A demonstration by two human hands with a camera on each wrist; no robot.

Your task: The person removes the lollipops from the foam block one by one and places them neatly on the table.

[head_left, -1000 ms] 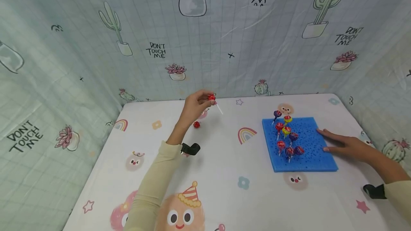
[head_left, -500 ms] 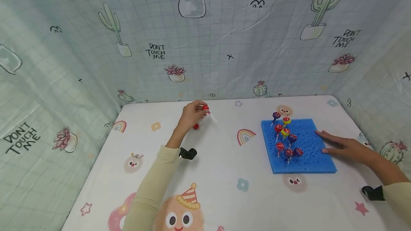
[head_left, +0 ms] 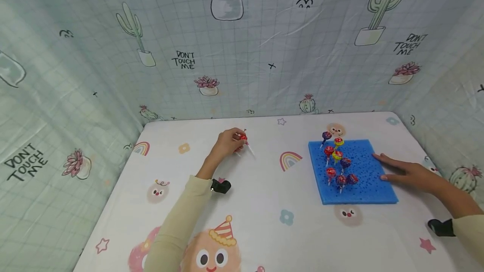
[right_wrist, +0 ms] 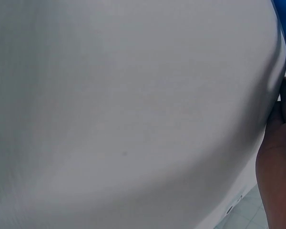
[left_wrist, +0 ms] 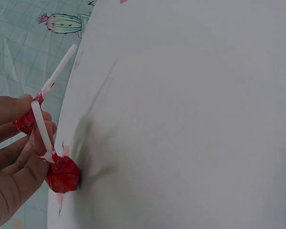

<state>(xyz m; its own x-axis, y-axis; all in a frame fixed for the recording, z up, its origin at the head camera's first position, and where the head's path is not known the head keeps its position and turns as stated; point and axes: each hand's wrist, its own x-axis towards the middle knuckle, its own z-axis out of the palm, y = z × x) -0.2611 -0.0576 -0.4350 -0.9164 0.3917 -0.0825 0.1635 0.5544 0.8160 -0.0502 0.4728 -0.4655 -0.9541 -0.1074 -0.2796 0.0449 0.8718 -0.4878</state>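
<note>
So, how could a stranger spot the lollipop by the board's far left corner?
On the white table, find the blue board beside the right hand. By its far left corner, a dark purple lollipop sticks up. It's darker than the yellow one nearby, and farthest back on the board.

Red wrappers and white sticks are shown by the held lollipop (head_left: 243, 138) and by the second lollipop (left_wrist: 64, 174) in the left wrist view. The board (head_left: 372, 190) is coloured bright blue and flecked with darker specks. Red lollipops (head_left: 329, 150), yellow lollipops (head_left: 337, 155) marked with red, and dark lollipops (head_left: 345, 163), perhaps purple though too small to be judged surely, are set against it. The white table covering (head_left: 261, 205) is printed with rainbows, stars, flowers and faces. The pale blue-green curtain (head_left: 249, 41) is patterned with grid lines, cacti and black lettering. Pale yellow is shown by the sleeves (head_left: 181, 221).
</note>
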